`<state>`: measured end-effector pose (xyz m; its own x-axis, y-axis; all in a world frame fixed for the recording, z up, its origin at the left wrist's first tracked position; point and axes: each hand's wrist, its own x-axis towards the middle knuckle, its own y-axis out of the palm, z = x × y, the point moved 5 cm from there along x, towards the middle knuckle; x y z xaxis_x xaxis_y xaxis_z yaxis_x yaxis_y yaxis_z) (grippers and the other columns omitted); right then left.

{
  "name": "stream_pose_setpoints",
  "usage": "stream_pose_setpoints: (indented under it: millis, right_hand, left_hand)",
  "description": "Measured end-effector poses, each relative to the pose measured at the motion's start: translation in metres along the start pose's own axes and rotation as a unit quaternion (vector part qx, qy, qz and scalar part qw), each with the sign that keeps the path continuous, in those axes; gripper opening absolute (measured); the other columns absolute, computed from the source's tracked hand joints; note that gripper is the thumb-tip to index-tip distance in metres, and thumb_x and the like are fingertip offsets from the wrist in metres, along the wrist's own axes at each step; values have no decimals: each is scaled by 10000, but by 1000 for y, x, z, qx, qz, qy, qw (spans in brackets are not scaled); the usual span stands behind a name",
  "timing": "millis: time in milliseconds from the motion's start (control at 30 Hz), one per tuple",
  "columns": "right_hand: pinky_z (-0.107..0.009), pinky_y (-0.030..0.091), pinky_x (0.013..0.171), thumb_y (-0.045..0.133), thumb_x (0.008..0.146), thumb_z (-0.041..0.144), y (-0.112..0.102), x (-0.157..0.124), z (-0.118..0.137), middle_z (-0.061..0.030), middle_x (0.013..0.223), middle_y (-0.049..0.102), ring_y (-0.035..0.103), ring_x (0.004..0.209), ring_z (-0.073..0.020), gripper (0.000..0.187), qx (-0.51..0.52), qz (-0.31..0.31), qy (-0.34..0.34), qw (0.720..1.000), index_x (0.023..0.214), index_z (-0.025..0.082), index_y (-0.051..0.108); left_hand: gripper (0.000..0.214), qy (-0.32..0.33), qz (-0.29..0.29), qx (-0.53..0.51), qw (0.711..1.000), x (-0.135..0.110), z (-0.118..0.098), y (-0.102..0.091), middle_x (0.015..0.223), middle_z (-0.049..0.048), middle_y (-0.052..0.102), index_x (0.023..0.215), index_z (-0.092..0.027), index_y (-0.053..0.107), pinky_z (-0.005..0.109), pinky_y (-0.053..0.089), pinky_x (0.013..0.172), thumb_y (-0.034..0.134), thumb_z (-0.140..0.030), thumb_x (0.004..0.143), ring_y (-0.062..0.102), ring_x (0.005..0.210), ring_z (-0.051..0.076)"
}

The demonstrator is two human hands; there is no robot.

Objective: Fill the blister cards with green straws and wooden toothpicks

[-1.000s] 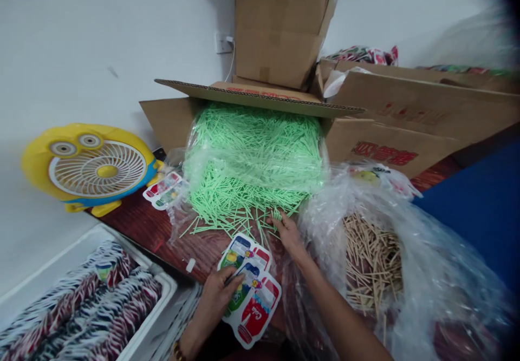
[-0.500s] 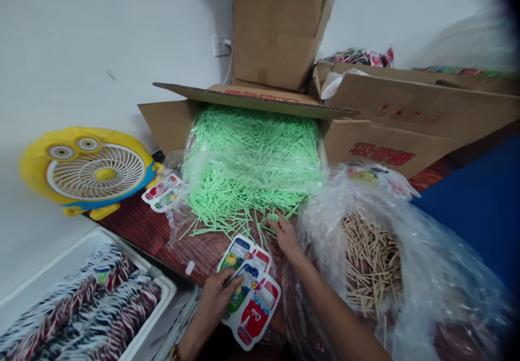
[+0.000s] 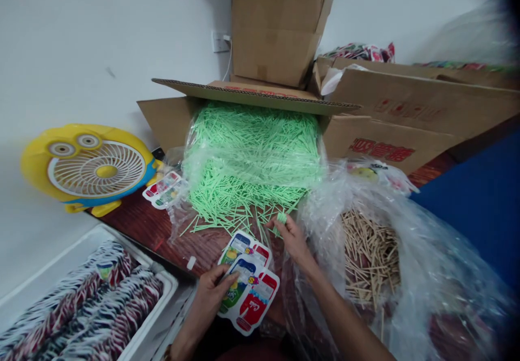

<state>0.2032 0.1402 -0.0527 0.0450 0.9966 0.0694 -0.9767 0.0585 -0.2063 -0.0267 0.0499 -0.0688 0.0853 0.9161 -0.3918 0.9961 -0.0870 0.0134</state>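
My left hand (image 3: 209,295) is closed on a fanned stack of colourful bottle-shaped printed cards (image 3: 247,290) near the bottom centre. My right hand (image 3: 290,234) is closed on a small bunch of green sticks (image 3: 281,218), lifted slightly at the front edge of a big heap of green sticks (image 3: 247,163). That heap spills out of a clear plastic bag inside an open cardboard box (image 3: 170,117) lying on its side.
A clear bag of brown wooden sticks (image 3: 368,258) lies at the right. A yellow cartoon desk fan (image 3: 87,166) stands at the left. A white tray (image 3: 162,290) of stacked printed cards sits at lower left. More cardboard boxes (image 3: 276,25) stand behind. More cards (image 3: 164,189) lie by the fan.
My right hand has gathered a bunch of green sticks and drawn back slightly from the heap. My left hand with the cards has shifted down a little.
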Motion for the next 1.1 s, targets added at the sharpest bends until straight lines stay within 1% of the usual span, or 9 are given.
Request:
stream_pose_setpoints:
  millis: [133, 267, 433, 600, 733, 800, 933, 1033, 1100]
  right_hand:
    - [-305, 439, 778, 484, 867, 361, 14, -25, -12, -7, 856, 666, 599, 822, -190, 159, -12, 17, 28, 999, 860, 237, 584]
    - [-327, 440, 767, 452, 885, 347, 18, -30, -17, -13, 826, 664, 604, 793, -202, 154, -27, 18, 41, 999, 882, 241, 564]
    - [-333, 446, 778, 420, 909, 362, 14, -38, -13, -20, 858, 667, 608, 823, -205, 194, -11, 9, 12, 1000, 857, 233, 555]
    - [-339, 441, 834, 421, 912, 412, 4, -44, -12, -16, 896, 661, 600, 872, -203, 226, 31, -48, 20, 998, 865, 245, 567]
    - [-358, 457, 809, 503, 861, 443, 0, -42, -11, -10, 818, 668, 611, 815, -214, 221, 58, -48, 42, 996, 770, 251, 563]
    - [-364, 469, 804, 522, 846, 450, -6, -41, -8, -16, 803, 675, 632, 824, -220, 219, 142, -80, 57, 985, 780, 243, 553]
    - [-365, 493, 786, 600, 803, 390, -10, -41, 17, 6, 775, 677, 670, 845, -226, 174, 346, -105, 70, 930, 884, 250, 534]
    - [-376, 491, 835, 615, 804, 350, -10, -47, 42, 22, 769, 675, 680, 869, -221, 151, 405, -120, 66, 904, 897, 267, 530]
    - [-387, 485, 871, 598, 821, 358, -8, -53, 53, 13, 796, 682, 680, 891, -223, 139, 417, -130, 56, 898, 909, 270, 535]
  left_hand:
    - [299, -7, 17, -3, 1000, -6, -3, 3, 619, -16, 639, 728, -142, 676, 193, 437, 519, 709, -439, 724, 552, 552, 125]
    - [304, -4, 19, -2, 1000, -6, 0, 3, 617, -15, 633, 720, -135, 669, 193, 437, 528, 710, -436, 726, 551, 559, 125]
    - [314, 3, 10, 8, 1000, -5, 4, 0, 613, -14, 617, 723, -132, 668, 191, 434, 519, 716, -442, 718, 543, 556, 124]
    - [310, 18, 26, 40, 999, -4, -6, 6, 632, -6, 612, 708, -133, 665, 193, 432, 531, 699, -439, 737, 539, 579, 130]
    - [303, 23, 48, 47, 997, -1, -12, 13, 596, -26, 562, 670, -139, 636, 179, 395, 503, 694, -426, 745, 486, 547, 105]
    - [315, 16, 71, 49, 996, 0, -12, 17, 591, -31, 539, 666, -140, 624, 177, 380, 498, 679, -436, 756, 463, 543, 98]
    - [323, 14, 114, 57, 992, 0, -20, 28, 593, -34, 488, 638, -139, 597, 179, 354, 509, 661, -425, 774, 422, 563, 94]
    - [331, 20, 148, 50, 988, -2, -31, 38, 588, -41, 446, 621, -139, 575, 179, 325, 508, 648, -414, 788, 376, 557, 85]
    - [346, 30, 169, 47, 984, -4, -37, 45, 578, -45, 418, 609, -137, 570, 182, 307, 504, 631, -418, 801, 345, 547, 81]
